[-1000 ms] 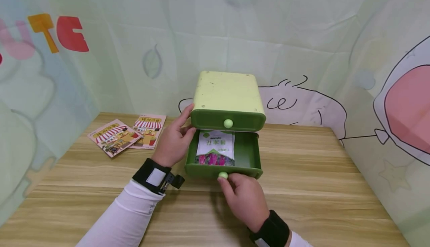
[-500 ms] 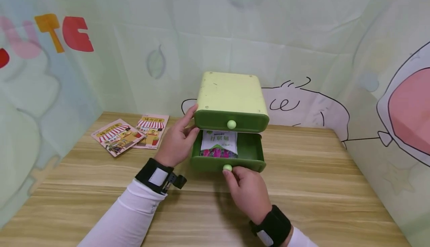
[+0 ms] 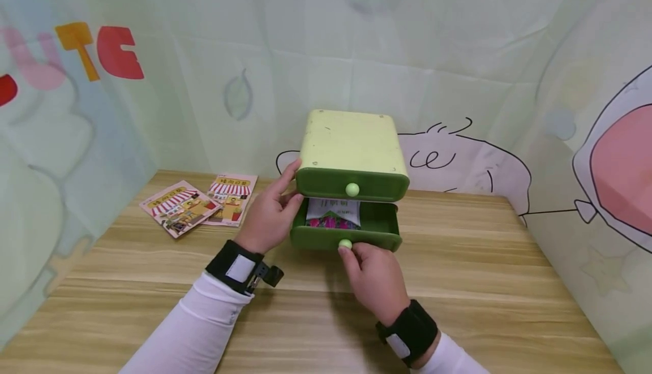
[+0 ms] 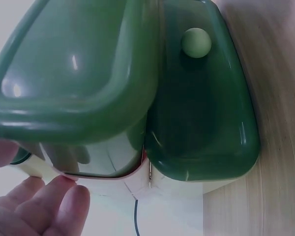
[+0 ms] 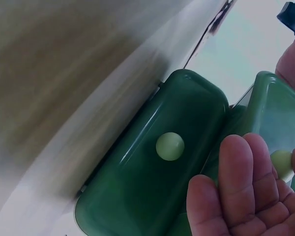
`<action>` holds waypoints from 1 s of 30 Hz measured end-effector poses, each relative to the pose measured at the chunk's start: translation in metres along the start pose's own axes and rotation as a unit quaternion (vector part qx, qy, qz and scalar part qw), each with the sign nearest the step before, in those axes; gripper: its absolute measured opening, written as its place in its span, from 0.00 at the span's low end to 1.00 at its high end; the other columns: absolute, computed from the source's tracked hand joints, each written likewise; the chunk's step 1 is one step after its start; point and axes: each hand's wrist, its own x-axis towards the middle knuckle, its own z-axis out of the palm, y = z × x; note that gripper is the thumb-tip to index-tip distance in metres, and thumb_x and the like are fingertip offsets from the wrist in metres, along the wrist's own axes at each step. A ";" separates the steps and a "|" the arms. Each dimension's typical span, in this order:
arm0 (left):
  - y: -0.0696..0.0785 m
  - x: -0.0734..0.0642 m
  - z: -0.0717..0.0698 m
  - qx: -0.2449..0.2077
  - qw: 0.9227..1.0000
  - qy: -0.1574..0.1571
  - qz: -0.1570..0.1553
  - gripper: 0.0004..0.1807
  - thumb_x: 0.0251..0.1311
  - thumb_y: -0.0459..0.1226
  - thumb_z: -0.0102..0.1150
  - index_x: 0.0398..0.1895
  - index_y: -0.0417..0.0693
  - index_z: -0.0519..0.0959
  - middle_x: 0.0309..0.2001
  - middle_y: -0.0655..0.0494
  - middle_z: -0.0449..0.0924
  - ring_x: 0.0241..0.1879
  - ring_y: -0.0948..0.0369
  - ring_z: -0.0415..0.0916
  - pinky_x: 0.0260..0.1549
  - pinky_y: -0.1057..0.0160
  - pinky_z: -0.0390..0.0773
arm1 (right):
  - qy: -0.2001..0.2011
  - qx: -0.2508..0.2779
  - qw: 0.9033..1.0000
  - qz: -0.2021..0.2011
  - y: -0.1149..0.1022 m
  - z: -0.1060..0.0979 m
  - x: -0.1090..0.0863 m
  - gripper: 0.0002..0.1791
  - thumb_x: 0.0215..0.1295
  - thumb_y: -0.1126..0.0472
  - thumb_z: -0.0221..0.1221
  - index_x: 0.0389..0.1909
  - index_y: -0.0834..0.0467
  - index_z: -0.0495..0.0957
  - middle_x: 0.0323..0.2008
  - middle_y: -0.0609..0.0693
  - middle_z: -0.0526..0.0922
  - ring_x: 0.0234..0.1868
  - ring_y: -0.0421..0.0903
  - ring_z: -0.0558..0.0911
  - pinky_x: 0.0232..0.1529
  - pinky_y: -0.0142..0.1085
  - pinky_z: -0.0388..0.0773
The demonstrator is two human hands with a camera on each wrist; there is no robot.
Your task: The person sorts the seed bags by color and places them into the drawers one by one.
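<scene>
A small pale-yellow drawer cabinet (image 3: pixel 354 142) with green drawers stands on the table. Below its top drawer, another drawer (image 3: pixel 316 239) is pulled partway out. Inside that lies a packet (image 3: pixel 333 211) with a white top and a pink picture, partly hidden by the drawer front. My right hand (image 3: pixel 377 278) pinches the drawer's round light-green knob (image 3: pixel 345 244) between thumb and fingers. My left hand (image 3: pixel 267 215) touches the cabinet's left side, fingertips on the wall and thumb near the front corner. Under the pulled-out drawer, the right wrist view shows a bottom drawer (image 5: pixel 137 182), pushed in, with its own knob (image 5: pixel 169 146).
Left of the cabinet, two pink printed booklets or packets overlap, one in front (image 3: pixel 179 209) and one behind (image 3: pixel 231 193). The wooden table (image 3: pixel 468 283) meets a printed cloth backdrop (image 3: pixel 448 46) behind the cabinet and at both sides.
The drawer has slid inward, away from me, with my right hand following on its knob. Less of the packet shows now. My left hand stays at the cabinet's side.
</scene>
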 end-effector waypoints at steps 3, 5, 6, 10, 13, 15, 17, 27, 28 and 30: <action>0.000 0.000 0.000 -0.006 1.000 -0.002 0.000 0.37 0.66 0.34 0.50 0.71 0.76 0.52 0.69 0.68 0.54 0.50 0.63 0.71 0.39 0.61 0.80 | 0.004 -0.002 1.000 0.001 0.001 0.001 0.004 0.23 0.68 0.47 0.53 0.11 0.47 0.67 0.09 0.39 0.60 0.11 0.35 0.62 0.11 0.32 0.60; 0.000 -0.001 -0.001 -0.010 1.000 -0.003 0.001 0.36 0.66 0.34 0.50 0.71 0.76 0.52 0.68 0.68 0.55 0.50 0.63 0.71 0.35 0.62 0.81 | 0.005 -0.004 1.000 0.002 0.002 0.001 0.006 0.23 0.68 0.47 0.54 0.12 0.47 0.68 0.09 0.39 0.60 0.11 0.36 0.62 0.11 0.32 0.61; 0.000 -0.001 -0.001 -0.011 1.000 -0.004 0.000 0.36 0.66 0.34 0.50 0.71 0.77 0.52 0.68 0.69 0.55 0.50 0.63 0.71 0.33 0.63 0.81 | 0.006 -0.004 1.000 0.004 0.002 0.002 0.007 0.23 0.67 0.47 0.54 0.12 0.47 0.68 0.09 0.39 0.60 0.11 0.36 0.62 0.11 0.32 0.61; 0.000 0.000 -0.001 -0.012 1.000 -0.004 0.003 0.36 0.66 0.34 0.51 0.71 0.76 0.52 0.68 0.68 0.55 0.49 0.63 0.72 0.30 0.62 0.82 | 0.006 -0.010 1.000 0.006 0.003 0.002 0.012 0.23 0.67 0.47 0.54 0.12 0.47 0.68 0.09 0.40 0.60 0.12 0.37 0.63 0.12 0.33 0.62; 0.000 0.000 -0.002 -0.010 1.000 -0.003 0.004 0.36 0.66 0.34 0.51 0.71 0.76 0.53 0.68 0.68 0.55 0.50 0.64 0.71 0.32 0.62 0.81 | 0.001 -0.011 1.000 0.012 0.003 0.002 0.016 0.23 0.68 0.47 0.53 0.12 0.48 0.68 0.09 0.41 0.60 0.12 0.38 0.63 0.12 0.34 0.62; 0.000 0.000 -0.002 -0.007 1.000 -0.001 0.005 0.36 0.66 0.33 0.51 0.71 0.76 0.53 0.68 0.69 0.55 0.50 0.64 0.71 0.34 0.62 0.81 | -0.004 -0.009 1.000 0.017 0.003 0.002 0.018 0.23 0.68 0.46 0.52 0.13 0.48 0.69 0.09 0.41 0.61 0.11 0.39 0.64 0.11 0.34 0.63; -0.001 0.000 -0.002 -0.006 1.000 0.000 0.008 0.37 0.66 0.33 0.51 0.71 0.76 0.53 0.68 0.68 0.55 0.50 0.64 0.71 0.34 0.62 0.81 | -0.010 -0.010 1.000 0.024 0.003 0.003 0.020 0.23 0.68 0.46 0.52 0.13 0.48 0.70 0.09 0.42 0.62 0.12 0.39 0.64 0.12 0.35 0.64; -0.003 0.000 -0.002 -0.012 1.000 -0.001 0.010 0.36 0.66 0.33 0.51 0.71 0.75 0.53 0.68 0.66 0.55 0.50 0.64 0.71 0.35 0.61 0.81 | -0.020 -0.016 0.999 0.046 0.004 0.006 0.030 0.23 0.68 0.46 0.53 0.13 0.48 0.71 0.08 0.44 0.63 0.12 0.41 0.66 0.12 0.35 0.64; -0.003 0.001 -0.002 -0.014 1.000 -0.002 0.010 0.36 0.66 0.33 0.51 0.71 0.75 0.53 0.69 0.66 0.55 0.50 0.63 0.71 0.35 0.61 0.81 | -0.019 -0.017 0.999 0.046 0.004 0.006 0.031 0.23 0.68 0.46 0.52 0.13 0.48 0.71 0.09 0.44 0.63 0.12 0.41 0.66 0.12 0.35 0.64; -0.003 0.001 -0.002 -0.014 1.000 -0.002 0.009 0.36 0.66 0.33 0.51 0.71 0.75 0.53 0.69 0.66 0.55 0.50 0.63 0.71 0.33 0.62 0.81 | -0.017 -0.021 0.999 0.045 0.005 0.006 0.032 0.23 0.68 0.46 0.52 0.13 0.48 0.71 0.09 0.44 0.64 0.12 0.41 0.66 0.12 0.35 0.64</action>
